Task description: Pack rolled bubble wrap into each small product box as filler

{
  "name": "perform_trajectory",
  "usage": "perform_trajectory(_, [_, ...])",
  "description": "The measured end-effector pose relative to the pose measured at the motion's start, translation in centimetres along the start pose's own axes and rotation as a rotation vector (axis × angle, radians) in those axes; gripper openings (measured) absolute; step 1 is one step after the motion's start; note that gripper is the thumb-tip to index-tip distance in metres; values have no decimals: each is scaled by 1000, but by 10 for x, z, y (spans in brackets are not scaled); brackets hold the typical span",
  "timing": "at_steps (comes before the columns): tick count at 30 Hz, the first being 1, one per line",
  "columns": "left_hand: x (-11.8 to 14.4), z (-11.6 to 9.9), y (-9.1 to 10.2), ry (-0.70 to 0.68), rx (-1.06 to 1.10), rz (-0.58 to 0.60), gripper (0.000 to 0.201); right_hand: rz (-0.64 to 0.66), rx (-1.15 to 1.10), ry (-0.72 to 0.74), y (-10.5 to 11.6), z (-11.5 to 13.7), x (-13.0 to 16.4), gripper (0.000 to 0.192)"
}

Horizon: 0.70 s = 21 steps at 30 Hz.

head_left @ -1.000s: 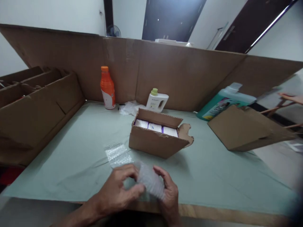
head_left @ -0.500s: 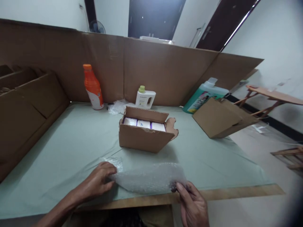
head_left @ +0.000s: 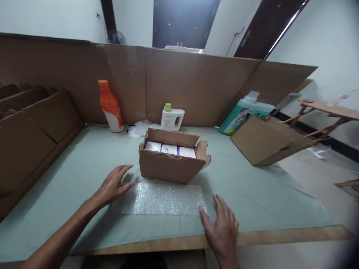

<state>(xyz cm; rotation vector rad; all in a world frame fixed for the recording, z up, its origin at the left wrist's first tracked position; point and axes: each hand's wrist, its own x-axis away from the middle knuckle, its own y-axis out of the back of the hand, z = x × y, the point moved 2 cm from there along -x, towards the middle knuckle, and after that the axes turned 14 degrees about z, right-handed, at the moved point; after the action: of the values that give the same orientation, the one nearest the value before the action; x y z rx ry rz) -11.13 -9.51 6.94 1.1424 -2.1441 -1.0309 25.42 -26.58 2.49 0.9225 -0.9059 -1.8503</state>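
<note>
A strip of clear bubble wrap [head_left: 168, 200] lies flat on the cloth-covered table, just in front of an open cardboard box [head_left: 168, 167]. Inside the box stand three white packs with purple edges [head_left: 169, 149]. My left hand [head_left: 113, 186] hovers by the box's front left corner, fingers spread, above the wrap's left end. At the wrap's right end is my right hand [head_left: 221, 222], its thumb and fingers apart and its thumb at the wrap's edge. Neither hand grips anything.
An orange bottle [head_left: 110, 106], a crumpled clear plastic wrap [head_left: 138, 129] and a white jug [head_left: 172, 118] stand or lie at the back by a cardboard wall [head_left: 196, 82]. A green jug [head_left: 234, 116] leans behind a carton [head_left: 260, 140] at right. Larger cardboard [head_left: 36, 138] borders the left.
The bubble wrap, held up between both hands before, now lies flat before the box. My right hand has let go, and my left hand has moved up toward the box with fingers spread.
</note>
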Motion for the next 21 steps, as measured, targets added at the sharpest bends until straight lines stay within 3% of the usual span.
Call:
perform_trajectory(2, [-14,-7,-10,-45,148,-68,71,42,-114,37,3,5,-20,68])
perform_trajectory(5, [-39,-26,-25,-131,361,-122,77,276,-413,91,-2,25,-62,72])
perform_trajectory(7, [-50,-38,-34,-130,485,-135,73,419,-548,75,-11,41,-89,66])
perform_trajectory(9, [-54,-44,-41,-63,570,-169,70,474,-588,50,-21,55,-111,56])
perform_trajectory(13, [-49,-38,-36,97,635,-288,66,476,-524,67,-43,80,-134,48])
perform_trajectory(17, [-33,-22,-20,122,571,-279,61,530,-530,85,-49,83,-135,52])
perform_trajectory(19, [-15,-19,-16,134,479,-320,67,474,-530,99,-41,71,-123,55])
perform_trajectory(21, [10,-24,-19,140,319,-428,73,331,-488,131,-31,61,-101,55])
